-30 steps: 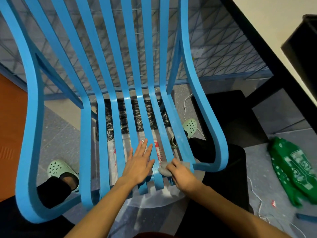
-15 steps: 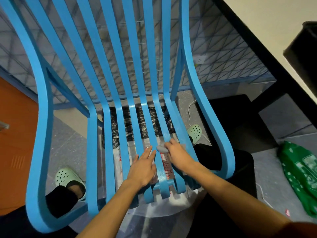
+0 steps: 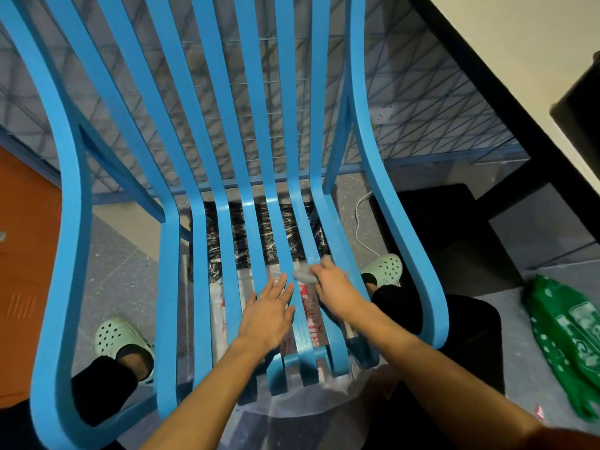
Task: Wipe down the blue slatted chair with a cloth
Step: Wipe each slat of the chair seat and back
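1. The blue chair is seen from the front and above, and fills most of the view.
2. A small grey cloth is gripped in the curled fingers of the right hand and pressed on a slat at the right of the seat.
3. The left hand is laid flat just beside it. Its fingers are held straight and slightly spread over the middle slats, with nothing held.
4. Under the seat, clear plastic with red print and black plastic are partly hidden by the slats.
5. A pale green clog is seen in the gap at the left of the seat, and another clog in the gap at the right.
6. A white cable is laid on the floor near the right clog.
7. A wire mesh panel is seen behind the chair's back.
8. A green bag is left on the floor well to the right, a black stool is placed beside the chair, and a bench is seen at the upper right.
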`<state>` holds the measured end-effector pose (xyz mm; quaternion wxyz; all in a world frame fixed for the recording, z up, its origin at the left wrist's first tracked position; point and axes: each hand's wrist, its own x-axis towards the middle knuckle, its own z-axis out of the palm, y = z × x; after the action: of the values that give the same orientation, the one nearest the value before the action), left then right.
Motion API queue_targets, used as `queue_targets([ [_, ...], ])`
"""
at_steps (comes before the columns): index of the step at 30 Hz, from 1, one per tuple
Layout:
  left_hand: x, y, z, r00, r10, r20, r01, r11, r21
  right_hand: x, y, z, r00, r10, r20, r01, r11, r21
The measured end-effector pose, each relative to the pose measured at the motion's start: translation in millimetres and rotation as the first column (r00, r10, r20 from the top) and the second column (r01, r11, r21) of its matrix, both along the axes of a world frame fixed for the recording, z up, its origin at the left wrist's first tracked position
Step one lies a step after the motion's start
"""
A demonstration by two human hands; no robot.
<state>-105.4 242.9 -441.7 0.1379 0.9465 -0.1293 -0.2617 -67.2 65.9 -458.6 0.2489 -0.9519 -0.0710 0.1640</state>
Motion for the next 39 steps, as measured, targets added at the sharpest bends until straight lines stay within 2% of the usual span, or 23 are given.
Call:
queue_targets([
  [3, 1, -4, 3, 1.000, 0.008, -0.008, -0.007, 1.000, 0.019, 48, 3, 4, 0.995, -0.084, 0.051, 0.084, 0.996, -0.001],
  [6, 5, -3, 5, 1.000, 0.012, 0.001, -0.012, 1.000, 0.020, 57, 4, 14, 0.992, -0.104, 0.065, 0.103, 0.995, 0.015],
  [10, 4, 0, 2, 0.999, 0.025, 0.028, -0.025, 1.000, 0.010, -6, 4, 17, 0.998, -0.022, -0.055, 0.024, 0.999, 0.029],
  [13, 2, -1, -1, 0.998, 0.060, 0.018, -0.060, 0.998, 0.000, -63, -1, 17, 0.991, 0.030, -0.129, -0.033, 0.999, -0.021],
  [17, 5, -2, -1, 0.998, 0.050, 0.037, -0.050, 0.999, 0.006, -88, -6, 11, 0.969, 0.056, -0.242, -0.060, 0.998, -0.009],
  [20, 12, 3, 0, 0.991, 0.090, 0.102, -0.085, 0.995, -0.055, -70, -3, 8, 0.973, 0.039, -0.226, -0.045, 0.999, -0.022],
  [23, 14, 4, -6, 0.981, 0.163, 0.101, -0.149, 0.980, -0.130, -38, 2, 7, 0.992, 0.078, -0.096, -0.077, 0.997, 0.016],
  [27, 11, -4, -15, 0.989, 0.138, 0.044, -0.135, 0.988, -0.076, 38, 5, 0, 0.999, -0.043, -0.012, 0.043, 0.999, 0.006],
  [29, 10, -6, -16, 0.989, 0.146, 0.019, -0.144, 0.987, -0.065, 73, 5, -2, 0.990, -0.138, -0.025, 0.138, 0.990, 0.011],
  [31, 9, -4, -16, 0.990, 0.140, 0.009, -0.140, 0.989, -0.054, 89, 7, 1, 0.987, -0.158, -0.032, 0.159, 0.987, 0.017],
  [34, 11, 0, -17, 0.993, 0.115, 0.028, -0.113, 0.992, -0.050, 67, 9, 9, 0.989, -0.147, -0.022, 0.148, 0.989, 0.028],
  [39, 12, 3, -25, 0.993, 0.110, 0.033, -0.106, 0.989, -0.102, -35, 0, 10, 0.991, -0.099, -0.094, 0.101, 0.995, 0.009],
])
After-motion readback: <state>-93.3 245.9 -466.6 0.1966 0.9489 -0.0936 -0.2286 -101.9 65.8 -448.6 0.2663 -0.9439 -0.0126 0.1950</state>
